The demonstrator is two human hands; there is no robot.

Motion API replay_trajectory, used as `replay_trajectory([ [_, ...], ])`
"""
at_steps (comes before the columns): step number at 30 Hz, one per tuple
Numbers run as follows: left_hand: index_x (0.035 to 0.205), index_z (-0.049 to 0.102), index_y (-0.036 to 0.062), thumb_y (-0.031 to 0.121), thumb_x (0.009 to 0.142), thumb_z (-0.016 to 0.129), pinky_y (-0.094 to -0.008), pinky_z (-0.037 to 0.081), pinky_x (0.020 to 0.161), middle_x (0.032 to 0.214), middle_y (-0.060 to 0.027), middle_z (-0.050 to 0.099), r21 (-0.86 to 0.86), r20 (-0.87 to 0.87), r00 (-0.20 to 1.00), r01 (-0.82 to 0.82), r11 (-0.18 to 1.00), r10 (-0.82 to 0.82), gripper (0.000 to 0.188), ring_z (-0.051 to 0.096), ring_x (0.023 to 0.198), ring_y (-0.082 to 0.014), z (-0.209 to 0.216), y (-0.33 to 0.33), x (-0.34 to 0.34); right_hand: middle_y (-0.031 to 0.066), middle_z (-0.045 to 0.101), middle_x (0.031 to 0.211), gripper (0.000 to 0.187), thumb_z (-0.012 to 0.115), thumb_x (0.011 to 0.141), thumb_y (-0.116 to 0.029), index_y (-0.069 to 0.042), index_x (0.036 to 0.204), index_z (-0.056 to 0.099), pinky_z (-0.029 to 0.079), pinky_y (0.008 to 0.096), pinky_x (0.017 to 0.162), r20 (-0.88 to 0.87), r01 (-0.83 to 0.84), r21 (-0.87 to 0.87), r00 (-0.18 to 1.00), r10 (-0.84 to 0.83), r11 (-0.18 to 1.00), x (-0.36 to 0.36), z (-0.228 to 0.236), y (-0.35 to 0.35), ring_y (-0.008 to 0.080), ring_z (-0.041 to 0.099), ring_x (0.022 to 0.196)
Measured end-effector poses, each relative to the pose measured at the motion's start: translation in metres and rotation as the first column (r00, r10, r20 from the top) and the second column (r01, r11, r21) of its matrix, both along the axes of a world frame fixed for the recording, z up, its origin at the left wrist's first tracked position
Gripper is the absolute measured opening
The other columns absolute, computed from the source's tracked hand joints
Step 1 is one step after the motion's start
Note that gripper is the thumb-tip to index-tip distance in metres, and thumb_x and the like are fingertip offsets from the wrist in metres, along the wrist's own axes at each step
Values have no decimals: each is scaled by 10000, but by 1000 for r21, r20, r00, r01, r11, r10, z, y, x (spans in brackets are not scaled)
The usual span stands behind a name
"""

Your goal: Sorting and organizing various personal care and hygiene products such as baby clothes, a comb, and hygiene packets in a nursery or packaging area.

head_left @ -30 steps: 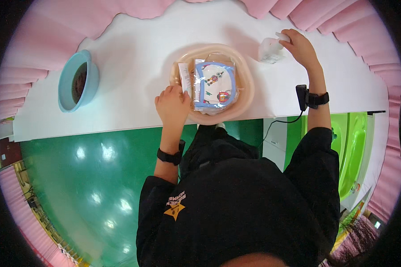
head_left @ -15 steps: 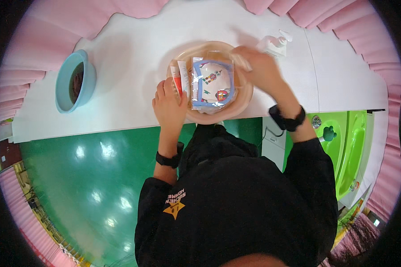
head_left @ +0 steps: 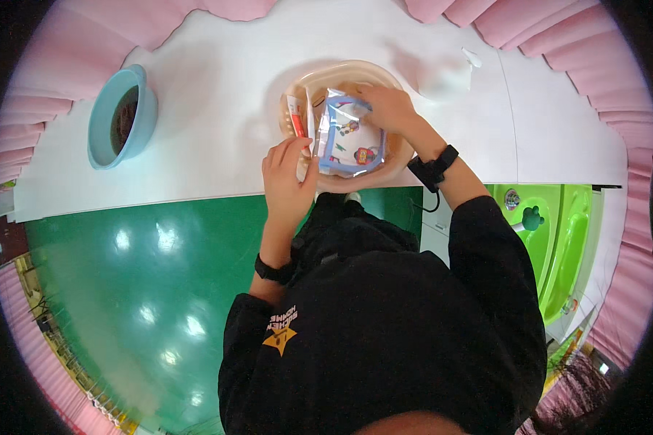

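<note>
A beige basin (head_left: 345, 67) stands near the table's front edge. In it lies a clear plastic packet (head_left: 352, 161) with a white, blue-edged cloth-like item printed with cartoon figures. Left of the packet is a red-and-white tube or slim pack (head_left: 297, 119), and a white strip stands between the two. My left hand (head_left: 289, 174) rests at the basin's near left rim, fingers apart, close to the tube's lower end. My right hand (head_left: 390, 110) reaches over the far right rim, its fingers closed on the packet's upper right corner; the fingertips are partly hidden.
A light blue basin (head_left: 146, 127) with something dark inside stands on the left. Behind my right hand is a white pump bottle (head_left: 446, 78), blurred. A green sink (head_left: 551, 239) lies to the right. Pink curtains (head_left: 559, 43) surround the white table.
My right hand has moved left and inward from beside the basin's far right rim onto the packet. My left hand stays at the basin's left side.
</note>
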State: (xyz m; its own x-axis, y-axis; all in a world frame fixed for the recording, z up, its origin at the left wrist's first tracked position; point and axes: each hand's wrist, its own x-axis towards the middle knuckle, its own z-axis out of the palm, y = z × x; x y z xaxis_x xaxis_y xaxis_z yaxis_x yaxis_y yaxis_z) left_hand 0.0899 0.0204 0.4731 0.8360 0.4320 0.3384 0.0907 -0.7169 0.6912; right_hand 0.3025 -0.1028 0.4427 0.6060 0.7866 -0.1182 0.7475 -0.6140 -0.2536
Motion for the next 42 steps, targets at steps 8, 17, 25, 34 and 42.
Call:
replay_trajectory([
  [8,1110,545,-2,125,742,664,-362,428,808,1049,-148,588,-314,131,991,11,949,32,406,554,965,-257,18,-3,-3,68,626,902,305,645,684,-102,-115,988,625,474,341,663,85,-161,315,986,141,935,-33,109,-26,244,595,780],
  [17,960,612,-11,79,808,641,-231,452,585,800,-39,639,-729,36,868,-315,607,495,179,564,653,-93,-20,91,-55,82,624,905,345,635,726,-211,-125,1057,589,479,374,689,16,-5,396,1000,-1,918,-24,91,-38,274,587,841],
  [25,981,585,-45,185,778,668,-259,467,577,828,-97,638,-492,-223,888,-459,740,402,318,587,672,-137,-106,151,-51,126,611,929,402,653,709,-227,-117,1087,572,468,389,761,39,-211,82,977,208,974,-30,-11,-27,293,573,907],
  [34,1149,529,24,219,752,671,-379,449,781,981,-164,617,206,-17,826,-549,810,564,465,604,838,-272,-94,129,-49,128,628,764,200,660,692,-235,-87,824,644,474,381,642,-106,26,96,994,-16,995,-28,25,-31,285,610,753],
  [42,1075,578,27,66,793,611,-305,448,752,990,-94,623,-465,-9,1000,21,885,-29,287,581,826,-176,-11,49,-18,51,583,672,133,688,724,-129,-44,767,596,432,275,575,-545,399,357,823,-159,845,-33,22,-50,146,526,599],
])
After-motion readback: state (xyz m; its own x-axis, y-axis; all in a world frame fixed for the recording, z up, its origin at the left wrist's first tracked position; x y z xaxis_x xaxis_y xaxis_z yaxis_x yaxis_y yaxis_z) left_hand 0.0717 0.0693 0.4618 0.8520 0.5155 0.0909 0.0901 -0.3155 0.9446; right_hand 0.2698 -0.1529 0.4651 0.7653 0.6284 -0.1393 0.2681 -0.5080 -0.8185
